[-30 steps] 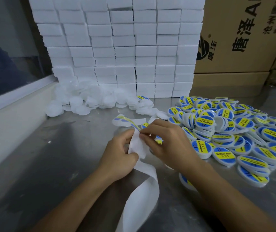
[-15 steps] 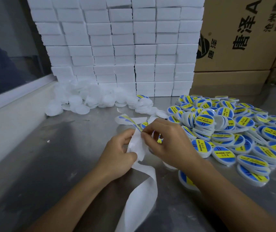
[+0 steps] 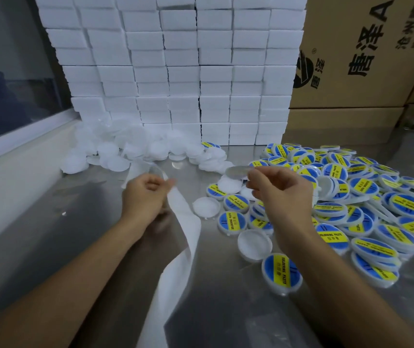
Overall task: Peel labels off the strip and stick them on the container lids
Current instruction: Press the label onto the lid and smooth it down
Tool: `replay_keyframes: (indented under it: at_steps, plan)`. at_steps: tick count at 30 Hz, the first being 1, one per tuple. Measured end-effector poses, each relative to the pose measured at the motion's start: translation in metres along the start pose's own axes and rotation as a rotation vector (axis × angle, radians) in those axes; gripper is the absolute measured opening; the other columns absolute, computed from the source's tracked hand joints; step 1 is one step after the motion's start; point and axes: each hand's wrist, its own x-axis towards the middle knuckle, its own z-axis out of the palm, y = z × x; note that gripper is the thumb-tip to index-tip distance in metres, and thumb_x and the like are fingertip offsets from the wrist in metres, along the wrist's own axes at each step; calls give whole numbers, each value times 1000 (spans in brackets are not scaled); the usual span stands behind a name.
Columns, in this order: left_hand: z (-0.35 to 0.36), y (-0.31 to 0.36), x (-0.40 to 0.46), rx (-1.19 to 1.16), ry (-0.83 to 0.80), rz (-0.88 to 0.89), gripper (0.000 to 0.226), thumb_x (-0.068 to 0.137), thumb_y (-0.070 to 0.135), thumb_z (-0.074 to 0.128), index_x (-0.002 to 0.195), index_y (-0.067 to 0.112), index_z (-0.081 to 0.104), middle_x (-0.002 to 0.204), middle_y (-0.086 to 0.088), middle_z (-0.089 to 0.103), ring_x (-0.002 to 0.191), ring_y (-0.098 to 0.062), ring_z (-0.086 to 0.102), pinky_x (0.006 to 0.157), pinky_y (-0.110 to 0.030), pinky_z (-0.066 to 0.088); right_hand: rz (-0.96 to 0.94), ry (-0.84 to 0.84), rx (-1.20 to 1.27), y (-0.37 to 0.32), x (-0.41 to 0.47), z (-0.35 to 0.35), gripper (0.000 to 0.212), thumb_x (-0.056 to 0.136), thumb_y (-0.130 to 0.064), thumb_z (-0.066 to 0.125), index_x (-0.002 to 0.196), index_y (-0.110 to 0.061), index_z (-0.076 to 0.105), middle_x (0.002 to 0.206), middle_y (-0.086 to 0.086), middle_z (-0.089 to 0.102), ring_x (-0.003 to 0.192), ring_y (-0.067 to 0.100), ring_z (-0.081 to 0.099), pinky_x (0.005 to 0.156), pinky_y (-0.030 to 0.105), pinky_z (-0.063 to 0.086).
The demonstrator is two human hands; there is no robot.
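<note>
A: Down at six o'clock, the white backing strip [image 3: 175, 267] trails off the bottom edge and climbs the steel table [image 3: 50, 234] towards the left hand [image 3: 145, 194].

B: And that hand, at about nine o'clock from the centre, has its fingers curled shut round the strip, pinching it where it bends over the top.

A: Just right of the strip, at four o'clock, a labelled lid [image 3: 281, 273] reading "SOLDERING PASTE" lies flat, with a bare white lid [image 3: 254, 245] touching it on its far side.

B: The right hand [image 3: 280, 194] is up at about two o'clock, well apart from the left. Thumb and fingertips are closed on a thin round piece [image 3: 238, 171] held edge-on; too blurred to say whether it's a peeled label or a lid.

A: Another bare lid [image 3: 206, 207] sits between the two hands, beside the strip.

B: At three o'clock, the heap of labelled lids [image 3: 376, 204], blue and yellow, overlapping one another.

A: Farther out, at eleven o'clock, the pile of plain white lids [image 3: 130, 149] against the window ledge.

B: Behind them at twelve, stacked white boxes [image 3: 175, 71]; at one o'clock, a cardboard carton [image 3: 366, 46] with printed characters.
</note>
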Motion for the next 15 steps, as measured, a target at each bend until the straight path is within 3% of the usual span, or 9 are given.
replay_keyframes:
  at_steps: [2, 4, 6, 8, 12, 15]
  plan:
    - [-6, -12, 32, 289, 168, 95, 31, 93, 36, 58, 72, 14, 61, 71, -3, 63, 74, -27, 62, 61, -28, 40, -66, -53, -14, -3, -7, 7, 11, 84, -3, 70, 81, -12, 74, 70, 1, 73, 69, 12, 70, 62, 20, 56]
    - [-12, -23, 66, 485, 247, 147, 20, 95, 26, 52, 89, 12, 64, 97, -13, 63, 95, -36, 60, 75, -34, 42, -97, -91, -14, -5, -11, 12, 11, 82, -1, 72, 81, -11, 75, 71, 3, 74, 68, 13, 70, 65, 24, 58]
    - [-17, -34, 95, 700, 154, 126, 29, 95, 20, 50, 121, 15, 61, 129, -17, 50, 116, -39, 50, 97, -43, 42, -111, -122, -11, -6, -15, 15, 13, 80, 0, 74, 80, -13, 76, 71, 1, 75, 68, 11, 71, 62, 21, 57]
    - [-22, -42, 116, 877, 44, 59, 42, 96, 23, 46, 138, 20, 49, 145, -15, 36, 130, -39, 36, 110, -47, 31, -121, -148, -6, -6, -17, 15, 14, 79, 0, 74, 80, -14, 76, 72, -3, 75, 67, 7, 71, 62, 14, 53]
    - [-25, -44, 137, 1098, 0, 8, 36, 95, 29, 41, 127, 21, 56, 141, -13, 41, 131, -35, 31, 109, -46, 28, -153, -163, -17, -5, -15, 13, 6, 78, -3, 76, 80, -9, 77, 69, -3, 74, 63, 6, 70, 59, 12, 50]
    - [-26, -38, 137, 985, 99, -27, 29, 89, 33, 54, 115, 25, 63, 144, -13, 39, 133, -33, 29, 110, -46, 28, -172, -156, -52, -3, -13, 14, 6, 77, -2, 77, 78, -8, 75, 68, -1, 73, 61, 6, 69, 58, 12, 50]
